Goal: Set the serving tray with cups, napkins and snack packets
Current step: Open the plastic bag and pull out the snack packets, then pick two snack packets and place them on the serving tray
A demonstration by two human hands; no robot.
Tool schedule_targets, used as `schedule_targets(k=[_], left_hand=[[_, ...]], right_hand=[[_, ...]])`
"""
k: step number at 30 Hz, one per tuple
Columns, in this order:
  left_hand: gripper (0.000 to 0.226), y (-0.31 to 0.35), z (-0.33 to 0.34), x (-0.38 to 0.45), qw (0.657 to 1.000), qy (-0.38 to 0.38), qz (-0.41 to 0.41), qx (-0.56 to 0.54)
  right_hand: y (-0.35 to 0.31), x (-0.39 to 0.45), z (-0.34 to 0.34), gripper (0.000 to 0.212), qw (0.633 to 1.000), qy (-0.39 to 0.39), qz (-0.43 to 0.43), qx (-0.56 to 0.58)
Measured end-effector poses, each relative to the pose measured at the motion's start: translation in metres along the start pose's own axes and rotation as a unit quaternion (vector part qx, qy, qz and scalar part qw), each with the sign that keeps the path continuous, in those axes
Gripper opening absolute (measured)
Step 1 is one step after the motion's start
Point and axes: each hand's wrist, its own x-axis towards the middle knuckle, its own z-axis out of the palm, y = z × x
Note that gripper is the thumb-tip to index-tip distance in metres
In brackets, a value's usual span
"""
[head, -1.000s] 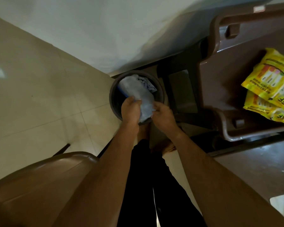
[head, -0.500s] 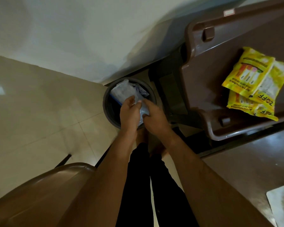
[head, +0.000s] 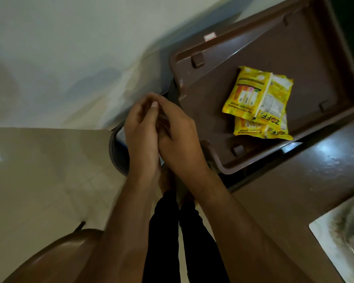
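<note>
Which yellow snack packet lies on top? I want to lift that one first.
The upper yellow packet showing coloured sticks; it overlaps the lower packet, nearer the tray's front rim.

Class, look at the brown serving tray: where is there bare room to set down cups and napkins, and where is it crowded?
The tray lies bare between its far rim and the yellow snack packets, and again from the packets toward its near-left corner. The right part, where the two packets overlap, is crowded. Both hands, left hand and right hand, meet just off that corner.

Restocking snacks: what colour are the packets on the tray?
Yellow, with dark lettering; the snack packets show in the head view.
</note>
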Motion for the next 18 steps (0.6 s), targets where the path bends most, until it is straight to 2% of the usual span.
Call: schedule_targets(k=[6, 18], left_hand=[[0.028, 0.014, 0.056, -0.024, 0.996, -0.079, 0.048, -0.001], [0.028, -0.006, 0.142, -0.051, 0.977, -0.19, 0.063, 0.07]], right_hand=[[0.003, -0.001, -0.055, 0.055, 0.992, 0.122, -0.034, 0.001], [0.036, -0.018, -0.137, 0.05, 0.973, 0.23, 0.016, -0.005]])
